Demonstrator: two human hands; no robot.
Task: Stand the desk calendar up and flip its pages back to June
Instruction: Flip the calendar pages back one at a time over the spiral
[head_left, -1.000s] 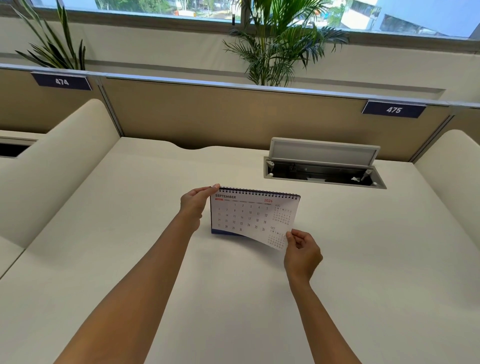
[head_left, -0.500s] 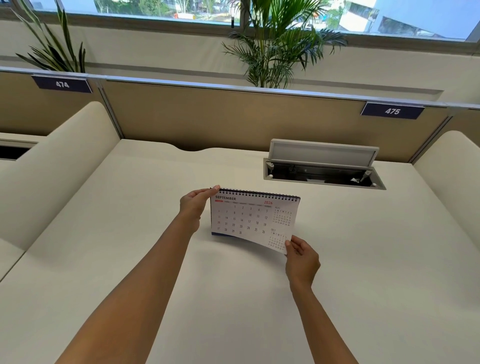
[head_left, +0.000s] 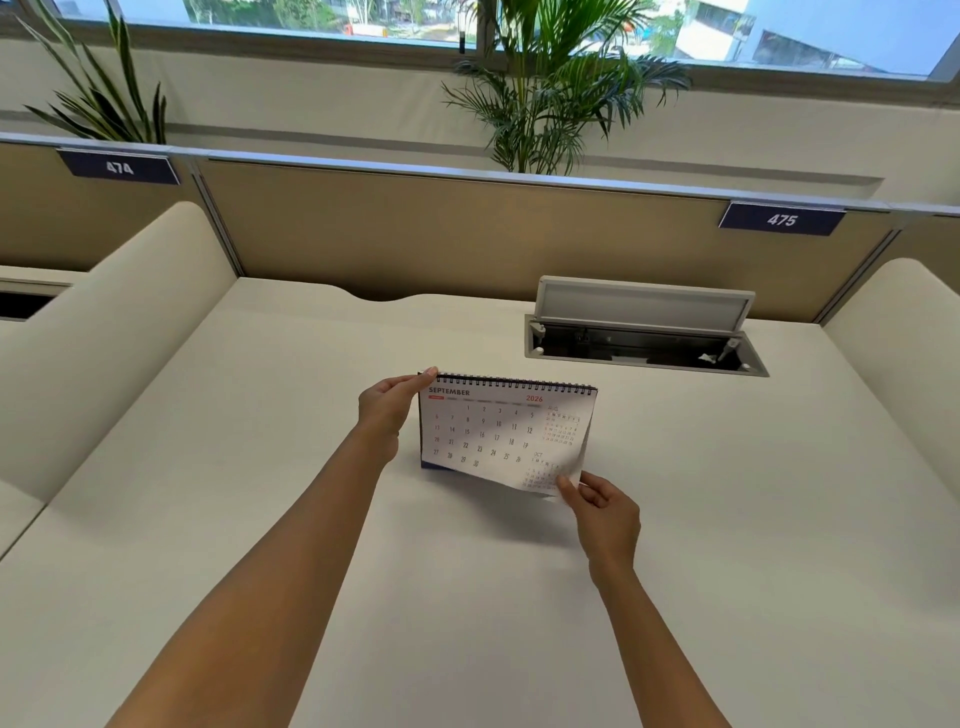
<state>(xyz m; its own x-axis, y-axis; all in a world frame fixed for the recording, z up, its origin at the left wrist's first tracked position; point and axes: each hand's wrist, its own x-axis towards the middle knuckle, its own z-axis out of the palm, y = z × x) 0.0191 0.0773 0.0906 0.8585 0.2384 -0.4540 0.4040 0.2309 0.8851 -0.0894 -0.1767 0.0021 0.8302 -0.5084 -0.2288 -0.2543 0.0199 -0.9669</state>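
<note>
A spiral-bound desk calendar (head_left: 493, 431) stands upright in the middle of the white desk (head_left: 467, 597), its front page showing SEPTEMBER 2026. My left hand (head_left: 389, 410) grips the calendar's top left corner by the spiral. My right hand (head_left: 602, 512) pinches the lower right corner of the September page between thumb and fingers and holds it lifted off the stand, so the sheet curls toward me. The dark blue base shows under the page at the lower left.
An open cable hatch (head_left: 644, 332) with its raised lid sits in the desk behind the calendar. A tan partition (head_left: 467, 228) with labels 474 and 475 closes the back. Rounded cream dividers (head_left: 114, 332) flank both sides. Plants stand behind the partition.
My right hand has kept its pinch on the page's lower right corner and shifted slightly; the corner curls a bit more. My left hand has stayed at the top left corner.
</note>
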